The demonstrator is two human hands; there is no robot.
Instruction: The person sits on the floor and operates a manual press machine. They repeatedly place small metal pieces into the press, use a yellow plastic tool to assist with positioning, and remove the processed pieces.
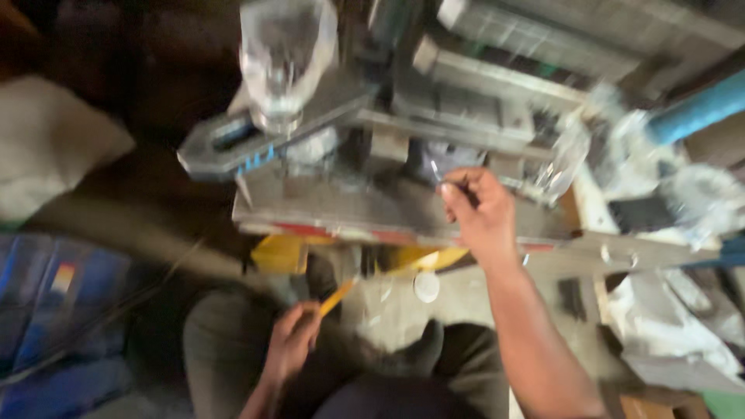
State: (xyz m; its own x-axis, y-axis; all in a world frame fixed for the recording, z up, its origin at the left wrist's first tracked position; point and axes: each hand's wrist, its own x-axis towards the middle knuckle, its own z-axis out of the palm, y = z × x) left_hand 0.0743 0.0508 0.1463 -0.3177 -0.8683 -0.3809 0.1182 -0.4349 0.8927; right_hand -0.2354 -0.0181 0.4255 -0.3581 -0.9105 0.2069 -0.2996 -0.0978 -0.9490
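We see our right hand (pixel 479 208) up on the grey metal machine (pixel 403 155), fingers pinched shut on a thin clear piece (pixel 436 172) we cannot name in the blur. Our left hand (pixel 292 340) is low by our knee, closed around a thin orange stick (pixel 336 297) that tilts up to the right. A clear plastic bag (pixel 285 54) hangs over the machine's left end. A yellow part (pixel 283 253) sits under the machine. Blue crates (pixel 54 326) with a small coloured label (pixel 62 277) stand at our left

Cluttered workshop — grey metal machine (pixel 403 132), worn bench (pixel 388 213), plastic scraps (pixel 667 326), dusty floor
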